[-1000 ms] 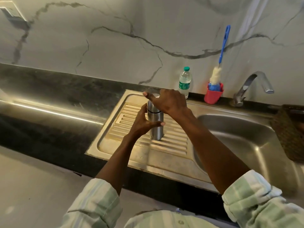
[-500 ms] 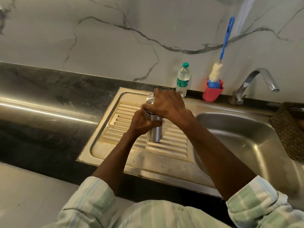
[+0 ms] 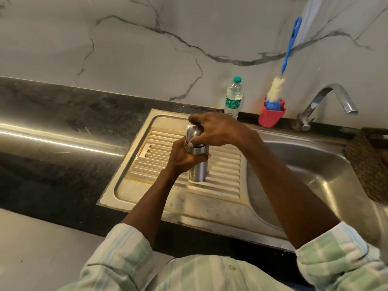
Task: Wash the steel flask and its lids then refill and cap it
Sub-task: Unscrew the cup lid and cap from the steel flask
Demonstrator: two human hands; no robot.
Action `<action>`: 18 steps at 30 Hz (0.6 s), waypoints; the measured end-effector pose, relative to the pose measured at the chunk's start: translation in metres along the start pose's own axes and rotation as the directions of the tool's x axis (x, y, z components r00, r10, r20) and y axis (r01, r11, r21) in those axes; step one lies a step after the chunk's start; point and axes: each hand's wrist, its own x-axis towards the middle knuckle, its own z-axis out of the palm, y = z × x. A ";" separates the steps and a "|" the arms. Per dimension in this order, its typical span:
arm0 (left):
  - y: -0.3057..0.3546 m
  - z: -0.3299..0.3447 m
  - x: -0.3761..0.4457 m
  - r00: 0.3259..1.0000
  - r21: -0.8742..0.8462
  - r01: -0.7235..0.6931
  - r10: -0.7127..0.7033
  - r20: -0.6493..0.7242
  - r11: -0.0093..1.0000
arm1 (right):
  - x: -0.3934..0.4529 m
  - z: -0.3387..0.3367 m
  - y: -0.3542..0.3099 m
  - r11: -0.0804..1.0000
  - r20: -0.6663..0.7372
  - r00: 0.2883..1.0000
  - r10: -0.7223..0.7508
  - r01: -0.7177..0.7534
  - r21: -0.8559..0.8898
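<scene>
Both hands (image 3: 184, 156) round upright flask (image 3: 197, 169), mid-drainboard (image 3: 222, 177).

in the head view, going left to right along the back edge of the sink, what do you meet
plastic water bottle → red holder with the blue-handled bottle brush standing in it → tap → brown woven basket at the far right edge.

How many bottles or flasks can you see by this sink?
2. A steel flask stands on the ribbed drainboard, held by both hands. A clear plastic water bottle with a green cap stands behind it against the wall. None seem hidden.
</scene>
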 end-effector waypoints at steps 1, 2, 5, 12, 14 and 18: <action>-0.002 -0.002 0.001 1.000 -0.007 0.014 -0.014 0.028 1.000 | -0.002 -0.003 0.002 0.998 0.036 0.999 -0.020 0.018 0.054; -0.004 -0.003 0.002 0.998 -0.013 0.027 -0.026 0.049 1.000 | -0.004 -0.006 0.003 0.995 0.065 0.997 -0.037 0.031 0.091; -0.004 -0.006 0.005 0.996 -0.026 0.044 -0.042 0.074 0.999 | -0.004 -0.013 -0.001 0.995 0.111 0.990 -0.092 0.087 0.050; 0.007 -0.012 0.003 0.989 0.013 0.027 -0.028 0.145 1.000 | -0.006 -0.030 -0.019 0.999 0.133 0.991 -0.028 0.032 -0.026; 0.011 -0.014 0.003 0.983 -0.007 0.061 -0.058 0.173 0.998 | -0.004 -0.026 -0.019 0.986 0.028 0.992 0.126 -0.122 -0.116; 0.023 -0.020 0.003 0.970 0.067 0.084 -0.097 0.222 0.994 | -0.001 -0.016 -0.021 0.963 0.007 0.972 0.236 -0.233 -0.136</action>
